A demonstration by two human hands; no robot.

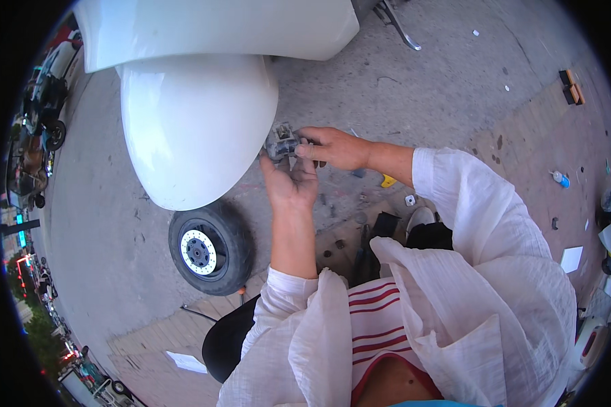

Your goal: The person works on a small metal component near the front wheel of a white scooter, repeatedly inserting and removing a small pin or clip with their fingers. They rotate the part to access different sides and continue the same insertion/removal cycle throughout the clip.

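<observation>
A small, grimy grey brake caliper (282,140) is between my two hands, close beside the right edge of a glossy white front fender (197,129). My left hand (292,182) cups it from below, palm up. From the right, my right hand (334,147) closes its fingers on the caliper's side; some fingertips are hidden behind it. Below the fender a wheel (245,247) with a black tyre and a pale, drilled brake disc (198,252) is on the ground, apart from both hands.
A white body panel (217,30) overhangs the fender, with a metal stand (402,28) at its right. Near my foot are a yellow object (387,181) and dark tools (364,251). A blue-and-white bottle (560,179) and white paper (571,259) are at right. Parked vehicles line the far left.
</observation>
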